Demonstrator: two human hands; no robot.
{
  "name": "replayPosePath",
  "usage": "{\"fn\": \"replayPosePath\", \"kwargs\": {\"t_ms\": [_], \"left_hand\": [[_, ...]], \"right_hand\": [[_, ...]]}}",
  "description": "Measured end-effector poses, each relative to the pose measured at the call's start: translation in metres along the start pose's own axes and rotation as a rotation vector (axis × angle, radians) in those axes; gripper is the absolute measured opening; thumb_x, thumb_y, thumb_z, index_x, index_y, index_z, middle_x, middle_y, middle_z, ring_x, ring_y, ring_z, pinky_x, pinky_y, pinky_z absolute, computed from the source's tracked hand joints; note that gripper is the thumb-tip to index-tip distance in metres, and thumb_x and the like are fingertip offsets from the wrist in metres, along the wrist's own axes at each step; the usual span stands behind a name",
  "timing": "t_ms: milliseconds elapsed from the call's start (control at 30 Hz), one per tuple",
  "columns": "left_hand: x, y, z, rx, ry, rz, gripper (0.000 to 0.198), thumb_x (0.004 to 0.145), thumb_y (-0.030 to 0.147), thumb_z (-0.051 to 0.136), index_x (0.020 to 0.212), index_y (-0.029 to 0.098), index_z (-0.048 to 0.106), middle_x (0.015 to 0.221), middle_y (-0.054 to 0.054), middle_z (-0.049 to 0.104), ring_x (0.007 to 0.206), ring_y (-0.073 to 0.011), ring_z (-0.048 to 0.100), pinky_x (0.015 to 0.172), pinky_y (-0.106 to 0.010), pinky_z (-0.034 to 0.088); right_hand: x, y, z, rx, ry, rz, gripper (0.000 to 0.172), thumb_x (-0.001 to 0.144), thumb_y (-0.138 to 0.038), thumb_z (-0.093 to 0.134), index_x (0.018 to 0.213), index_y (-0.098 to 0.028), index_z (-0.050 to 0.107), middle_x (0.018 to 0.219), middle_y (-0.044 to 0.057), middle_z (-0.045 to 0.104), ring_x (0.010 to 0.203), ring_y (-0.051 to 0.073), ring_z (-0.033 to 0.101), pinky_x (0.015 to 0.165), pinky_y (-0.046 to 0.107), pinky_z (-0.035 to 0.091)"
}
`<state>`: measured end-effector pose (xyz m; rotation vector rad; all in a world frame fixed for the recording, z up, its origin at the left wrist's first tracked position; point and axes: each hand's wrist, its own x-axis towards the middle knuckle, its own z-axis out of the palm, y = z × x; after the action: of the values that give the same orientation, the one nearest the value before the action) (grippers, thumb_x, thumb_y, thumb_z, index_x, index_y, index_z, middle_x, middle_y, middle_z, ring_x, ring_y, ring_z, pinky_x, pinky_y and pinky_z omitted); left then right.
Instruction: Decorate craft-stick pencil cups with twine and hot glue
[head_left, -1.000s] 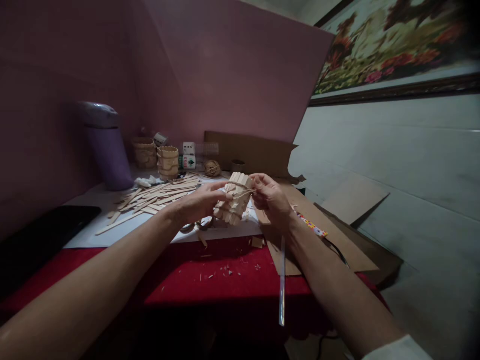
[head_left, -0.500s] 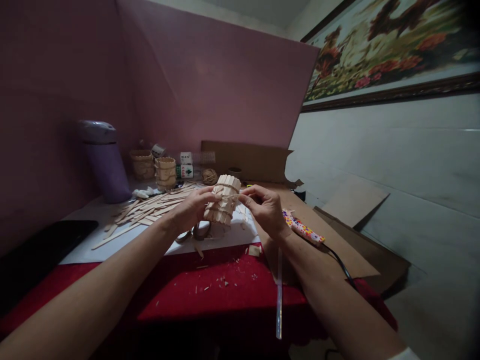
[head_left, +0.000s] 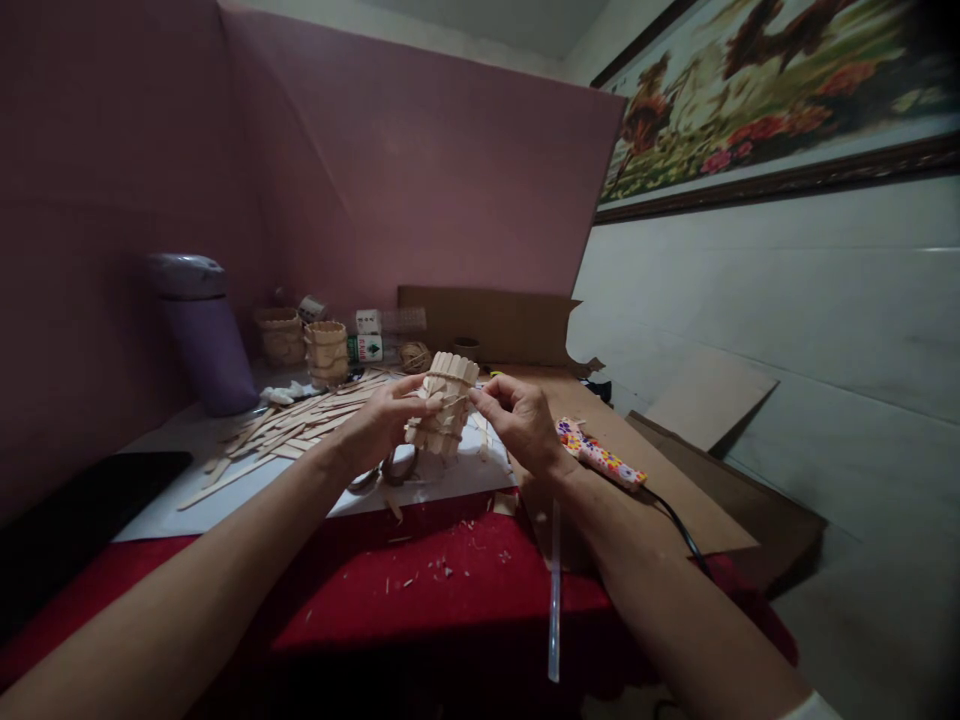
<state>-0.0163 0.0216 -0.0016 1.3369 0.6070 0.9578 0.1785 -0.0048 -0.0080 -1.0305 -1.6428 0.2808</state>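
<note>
A small cup of upright craft sticks [head_left: 451, 420], bound with bands of twine [head_left: 452, 377], is held tilted above the table. My left hand [head_left: 390, 412] grips it from the left, thumb across its side and fingers partly hidden behind. At the cup's right edge my right hand [head_left: 519, 420] is closed in a pinch on the twine's loose strand, hardly visible between the fingertips. Below the cup lie scissors [head_left: 401, 464], their handles showing on the white paper. A flower-patterned glue gun [head_left: 600, 458] lies to the right of my right hand.
Loose craft sticks [head_left: 281, 435] are piled on the left. Behind them stand two finished-looking stick cups [head_left: 327, 352], a ball of twine [head_left: 415, 356] and a purple bottle [head_left: 210, 345]. Cardboard [head_left: 667, 510] covers the right side; a clear glue stick [head_left: 554, 620] overhangs the front edge.
My right hand has come in closer to the cup, and the strand between them looks shorter. My left hand keeps its grip. The view has shifted slightly.
</note>
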Motion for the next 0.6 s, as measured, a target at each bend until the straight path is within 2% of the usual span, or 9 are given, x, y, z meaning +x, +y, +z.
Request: {"fn": "replayPosePath", "kwargs": {"t_ms": [233, 400, 500, 600], "left_hand": [[0.0, 0.0003, -0.0019, -0.032, -0.028, 0.004, 0.046, 0.072, 0.028, 0.076, 0.116, 0.017, 0.068, 0.104, -0.012, 0.072, 0.078, -0.0208, 0.067, 0.067, -0.035, 0.056], [-0.0003, 0.0011, -0.0021, -0.043, -0.019, -0.01, 0.047, 0.073, 0.026, 0.074, 0.119, 0.018, 0.066, 0.11, -0.013, 0.072, 0.083, -0.023, 0.069, 0.071, -0.037, 0.057], [-0.001, 0.0019, -0.0011, -0.04, -0.01, -0.009, 0.048, 0.072, 0.026, 0.073, 0.119, 0.018, 0.066, 0.112, -0.013, 0.072, 0.085, -0.0239, 0.069, 0.07, -0.036, 0.057], [-0.0017, 0.0029, -0.0003, -0.042, 0.0, -0.01, 0.048, 0.071, 0.026, 0.073, 0.118, 0.017, 0.066, 0.111, -0.014, 0.072, 0.083, -0.0236, 0.069, 0.068, -0.035, 0.056]], "right_hand": [[-0.0011, -0.002, -0.0001, 0.122, -0.027, 0.007, 0.025, 0.088, -0.041, 0.059, 0.074, -0.02, 0.063, 0.061, -0.003, 0.051, 0.056, 0.012, 0.041, 0.053, 0.026, 0.031], [-0.0001, -0.0031, -0.0024, 0.158, -0.006, 0.003, 0.031, 0.09, -0.043, 0.059, 0.069, -0.021, 0.061, 0.056, -0.003, 0.05, 0.053, 0.012, 0.042, 0.053, 0.026, 0.031], [0.0004, -0.0029, -0.003, 0.197, -0.025, 0.012, 0.032, 0.091, -0.045, 0.058, 0.07, -0.021, 0.063, 0.057, -0.002, 0.055, 0.053, 0.012, 0.046, 0.055, 0.027, 0.036], [0.0005, -0.002, -0.0022, 0.197, -0.025, -0.005, 0.027, 0.09, -0.044, 0.061, 0.076, -0.022, 0.066, 0.066, 0.0, 0.062, 0.061, 0.015, 0.053, 0.061, 0.029, 0.041]]}}
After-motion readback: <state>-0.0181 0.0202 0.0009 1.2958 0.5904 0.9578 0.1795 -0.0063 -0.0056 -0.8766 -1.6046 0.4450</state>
